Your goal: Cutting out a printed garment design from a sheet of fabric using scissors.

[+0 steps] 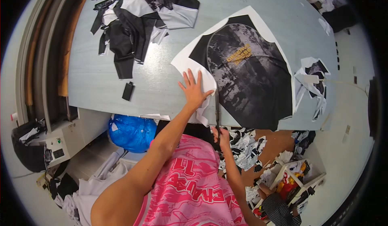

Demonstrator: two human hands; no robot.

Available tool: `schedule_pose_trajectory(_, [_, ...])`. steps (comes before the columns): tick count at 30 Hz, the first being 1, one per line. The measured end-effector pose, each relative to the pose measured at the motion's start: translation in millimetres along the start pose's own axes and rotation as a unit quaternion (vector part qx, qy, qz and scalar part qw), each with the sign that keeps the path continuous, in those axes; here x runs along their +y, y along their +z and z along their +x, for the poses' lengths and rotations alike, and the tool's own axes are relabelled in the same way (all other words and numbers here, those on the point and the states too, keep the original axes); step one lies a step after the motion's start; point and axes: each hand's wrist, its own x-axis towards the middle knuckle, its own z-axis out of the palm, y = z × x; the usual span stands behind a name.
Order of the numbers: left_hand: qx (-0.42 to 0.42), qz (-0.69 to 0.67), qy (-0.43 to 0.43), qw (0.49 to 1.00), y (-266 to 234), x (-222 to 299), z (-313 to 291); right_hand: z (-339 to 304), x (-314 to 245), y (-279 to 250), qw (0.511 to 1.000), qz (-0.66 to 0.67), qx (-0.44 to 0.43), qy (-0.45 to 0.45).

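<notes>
My left hand (193, 90) lies flat, fingers spread, on the white edge of a printed fabric panel (252, 74). The panel is dark grey and black with yellow lettering and a white border. My right hand (222, 139) grips a pair of scissors (218, 108) at the table's near edge. Their long blades point away from me, along the line between the white border and the dark print. Part of the white border (204, 108) is separated and curls beside the blades. The handles are mostly hidden in my right fingers.
Black, white and printed fabric pieces (135, 28) are heaped on the table (87, 76) at the far left, near a small black object (128, 91). Scraps (315, 78) lie at the right edge. Below are a blue plastic bag (131, 133), an offcut pile (244, 149) and a wooden crate (319, 181).
</notes>
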Motion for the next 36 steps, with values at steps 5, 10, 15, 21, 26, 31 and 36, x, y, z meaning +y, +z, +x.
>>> schedule_pose_trajectory(5, [-0.015,-0.005,-0.017,1.000,-9.9,6.0,-3.3,4.0,2.2,-29.4,0.996,-0.085,-0.005,-0.002])
schedule_pose_trajectory(10, [-0.014,0.005,-0.035,0.999,-5.7,9.6,6.2,25.4,-20.3,-65.1,0.996,-0.073,-0.054,-0.006])
schedule_pose_trajectory(15, [-0.019,-0.005,-0.043,0.999,-3.1,9.1,4.9,41.0,-30.8,-88.9,0.990,-0.105,-0.087,-0.020])
schedule_pose_trajectory(21, [-0.002,-0.007,-0.039,0.999,-5.6,-7.4,0.2,57.4,-47.7,-97.2,0.975,-0.191,-0.106,-0.036])
schedule_pose_trajectory(26, [-0.009,0.001,-0.047,0.999,-3.3,-6.9,1.1,73.1,-67.2,-106.2,0.974,-0.167,-0.152,-0.010])
schedule_pose_trajectory(31, [0.010,0.002,-0.049,0.999,4.5,-10.6,2.7,96.1,-81.1,-122.1,0.960,-0.228,-0.166,-0.005])
schedule_pose_trajectory(36, [-0.005,-0.006,-0.056,0.998,2.7,-12.8,-0.7,104.4,-100.2,-121.3,0.959,-0.206,-0.196,-0.002])
